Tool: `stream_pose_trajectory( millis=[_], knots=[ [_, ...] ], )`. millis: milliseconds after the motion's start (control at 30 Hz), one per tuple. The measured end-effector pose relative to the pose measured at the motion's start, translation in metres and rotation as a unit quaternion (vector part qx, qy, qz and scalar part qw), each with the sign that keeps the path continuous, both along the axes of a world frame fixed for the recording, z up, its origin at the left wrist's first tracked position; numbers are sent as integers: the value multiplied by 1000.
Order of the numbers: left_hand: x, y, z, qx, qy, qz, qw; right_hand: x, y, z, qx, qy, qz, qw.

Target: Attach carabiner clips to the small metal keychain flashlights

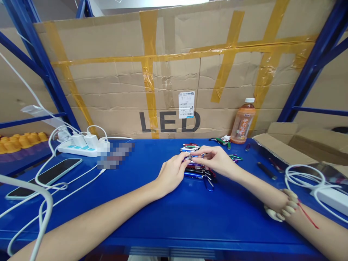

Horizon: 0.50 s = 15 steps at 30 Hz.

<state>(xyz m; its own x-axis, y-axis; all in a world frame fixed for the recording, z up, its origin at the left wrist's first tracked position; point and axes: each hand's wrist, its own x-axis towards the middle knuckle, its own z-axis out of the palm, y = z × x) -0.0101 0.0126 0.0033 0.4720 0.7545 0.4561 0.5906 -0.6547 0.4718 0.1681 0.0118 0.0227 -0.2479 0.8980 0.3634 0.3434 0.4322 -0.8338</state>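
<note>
The left hand [171,173] and the right hand [214,159] met over the blue desk [168,217], their fingers pinched together on a small silver metal piece [190,157] held between them. Directly beneath lay a pile of small coloured flashlights [195,170] with carabiner clips. An orange drink bottle [243,121] stood behind the pile against a taped cardboard sheet [174,72]. A white power strip [81,146] and a smartphone [45,177] lay well to the left. A bead bracelet [282,210] circled the right wrist.
</note>
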Motion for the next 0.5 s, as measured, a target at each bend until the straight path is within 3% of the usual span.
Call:
stream_pose_trajectory(
  millis=[300,500],
  knots=[
    [-2,-6,1,0,11,-56,998,-1,-2,2,-6,69,76,995],
    [-5,-7,-2,-5,4,-74,997,-3,-5,-2,30,58,70,995]
  ],
)
